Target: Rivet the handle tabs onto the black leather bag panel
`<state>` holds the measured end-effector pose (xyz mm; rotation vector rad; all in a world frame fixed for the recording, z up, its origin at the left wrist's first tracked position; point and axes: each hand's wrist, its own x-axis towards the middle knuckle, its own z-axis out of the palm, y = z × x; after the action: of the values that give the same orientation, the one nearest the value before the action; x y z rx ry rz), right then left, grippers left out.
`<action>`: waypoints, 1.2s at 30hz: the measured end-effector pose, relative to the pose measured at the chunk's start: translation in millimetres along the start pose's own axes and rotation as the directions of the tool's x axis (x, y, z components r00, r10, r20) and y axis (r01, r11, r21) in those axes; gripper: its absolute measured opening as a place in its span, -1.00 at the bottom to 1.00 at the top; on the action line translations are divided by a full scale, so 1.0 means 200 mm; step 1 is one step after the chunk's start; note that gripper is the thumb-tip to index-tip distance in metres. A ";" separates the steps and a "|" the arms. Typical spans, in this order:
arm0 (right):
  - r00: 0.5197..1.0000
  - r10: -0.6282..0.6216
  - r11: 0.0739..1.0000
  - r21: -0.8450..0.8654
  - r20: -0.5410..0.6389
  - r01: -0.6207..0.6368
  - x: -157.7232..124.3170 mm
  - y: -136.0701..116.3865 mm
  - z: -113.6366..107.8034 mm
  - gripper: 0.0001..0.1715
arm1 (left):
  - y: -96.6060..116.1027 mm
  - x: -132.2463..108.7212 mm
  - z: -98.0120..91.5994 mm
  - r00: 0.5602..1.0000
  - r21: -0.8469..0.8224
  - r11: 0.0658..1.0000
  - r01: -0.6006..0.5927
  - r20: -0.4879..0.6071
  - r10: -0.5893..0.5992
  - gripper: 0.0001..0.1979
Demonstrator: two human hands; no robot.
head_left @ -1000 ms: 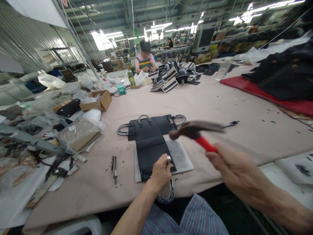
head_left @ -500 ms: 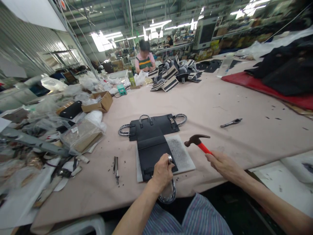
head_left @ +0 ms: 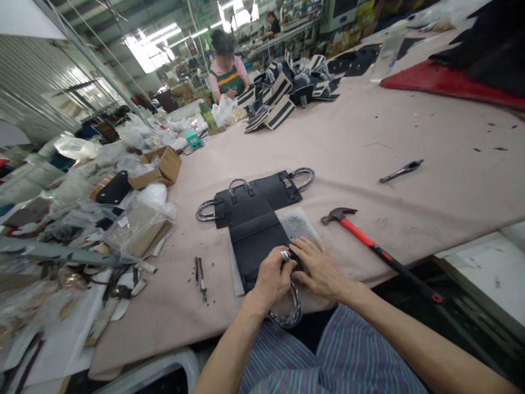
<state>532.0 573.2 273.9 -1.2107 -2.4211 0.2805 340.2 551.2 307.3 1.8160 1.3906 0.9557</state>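
A black leather bag panel (head_left: 256, 249) lies partly on a white board (head_left: 302, 220), with plastic-wrapped handles at its ends. My left hand (head_left: 274, 276) is closed at the panel's lower right, around a metal punch (head_left: 284, 255) whose shiny round top shows; its lower end is hidden. Beside it my right hand (head_left: 318, 268) rests with fingers stretched over the panel's right edge and the board. The wrapped handle (head_left: 289, 317) nearest me hangs at the table edge below both hands. A claw hammer (head_left: 361, 232) with a red and black handle lies to the right, untouched.
Slim metal tools (head_left: 200, 278) lie left of the board, and another metal tool (head_left: 401, 171) lies far right. Plastic bags and a cardboard box (head_left: 162, 167) crowd the left side. Striped pieces (head_left: 279, 98) are heaped at the back, near a co-worker (head_left: 227, 74).
My right hand has put the hammer down on the table and moved left onto the panel beside my left hand. The view has tilted and shifted somewhat.
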 end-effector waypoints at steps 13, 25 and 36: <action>0.993 0.064 0.998 0.014 0.102 -0.066 0.00 -0.04 0.02 -0.26 | -0.08 0.13 -0.44 0.847 -0.180 0.944 0.277 -0.419 -0.328 -0.59; 0.999 -0.030 0.988 0.149 -0.022 0.033 0.07 -0.06 -0.04 -0.73 | -0.25 -0.21 -0.67 0.891 0.787 0.432 0.440 -0.322 -0.319 -0.72; 0.836 -0.376 0.882 -0.124 0.400 0.455 0.30 -0.15 -0.11 -0.86 | -0.08 -0.22 -0.42 0.948 0.720 0.688 -0.090 0.274 -0.163 -0.92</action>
<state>489.2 603.2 321.1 -0.7109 -3.0319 0.1170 253.3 517.8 330.3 2.3551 1.7172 0.0082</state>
